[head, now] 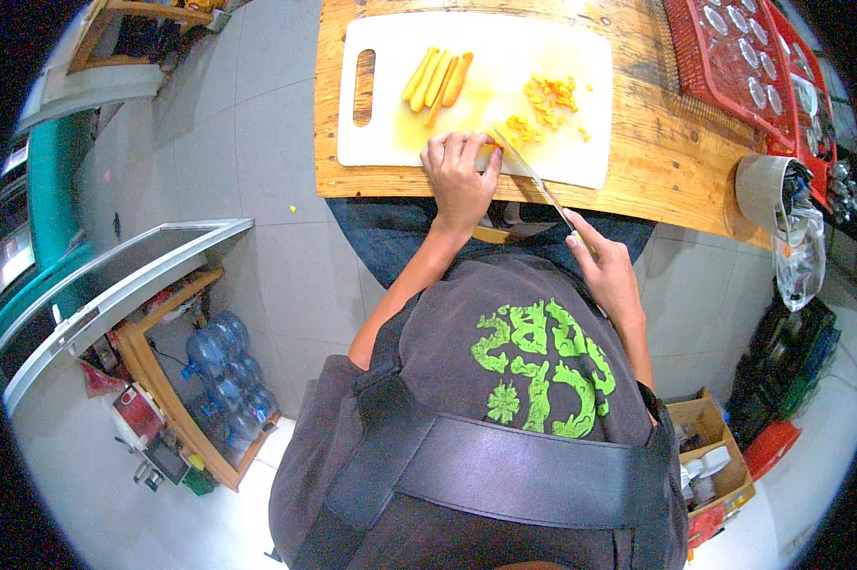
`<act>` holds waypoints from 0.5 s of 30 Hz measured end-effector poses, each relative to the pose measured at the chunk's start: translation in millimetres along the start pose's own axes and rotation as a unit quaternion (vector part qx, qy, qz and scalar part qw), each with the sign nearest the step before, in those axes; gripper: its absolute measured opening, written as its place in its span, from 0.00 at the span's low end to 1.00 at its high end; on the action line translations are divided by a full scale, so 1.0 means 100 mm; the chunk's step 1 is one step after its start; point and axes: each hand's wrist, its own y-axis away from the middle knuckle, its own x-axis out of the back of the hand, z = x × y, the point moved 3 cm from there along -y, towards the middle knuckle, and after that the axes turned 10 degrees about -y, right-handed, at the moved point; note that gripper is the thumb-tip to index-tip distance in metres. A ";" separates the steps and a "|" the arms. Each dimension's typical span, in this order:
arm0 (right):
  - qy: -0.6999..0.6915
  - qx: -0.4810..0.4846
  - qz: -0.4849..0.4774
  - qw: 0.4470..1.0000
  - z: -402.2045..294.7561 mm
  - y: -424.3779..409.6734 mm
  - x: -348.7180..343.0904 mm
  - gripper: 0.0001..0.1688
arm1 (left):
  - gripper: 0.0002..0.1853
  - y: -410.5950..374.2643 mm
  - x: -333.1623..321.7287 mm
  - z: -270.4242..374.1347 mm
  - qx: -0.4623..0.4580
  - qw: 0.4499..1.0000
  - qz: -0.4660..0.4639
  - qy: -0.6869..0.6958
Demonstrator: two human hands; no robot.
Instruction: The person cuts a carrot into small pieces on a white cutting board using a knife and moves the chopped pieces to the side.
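Observation:
On the wooden table lies a white plastic cutting board [471, 35] with an oval handle slot. My left hand [460, 171] rests at its near edge, fingers curled over an orange carrot piece [496, 142] that they mostly hide. The handle of a kitchen knife [535, 177] is in my right hand [603, 263]; its blade slants up and left, its tip on the board beside my left fingertips. Several long carrot sticks [439, 78] lie behind my left hand. Small diced carrot [551, 98] is scattered on the board's right half, with a smaller heap [523, 130] near the blade.
Red plastic baskets [735, 78] with clear cups stand on the right of the wooden table [642, 142]. A grey bin [760, 189] with a clear plastic bag [799, 263] is at its right corner. Large blue water bottles [225, 370] stand at lower left.

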 end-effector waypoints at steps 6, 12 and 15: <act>0.005 -0.031 -0.021 0.999 -0.08 0.01 0.03 0.23 | 0.11 0.01 -0.01 -0.01 0.003 1.000 0.009 0.012; -0.008 -0.028 -0.033 0.999 -0.09 0.03 0.06 0.23 | 0.11 0.00 0.00 -0.01 0.002 1.000 0.010 0.011; -0.007 -0.044 -0.042 0.998 -0.11 0.04 0.08 0.23 | 0.10 0.00 0.00 0.00 0.007 1.000 0.018 0.013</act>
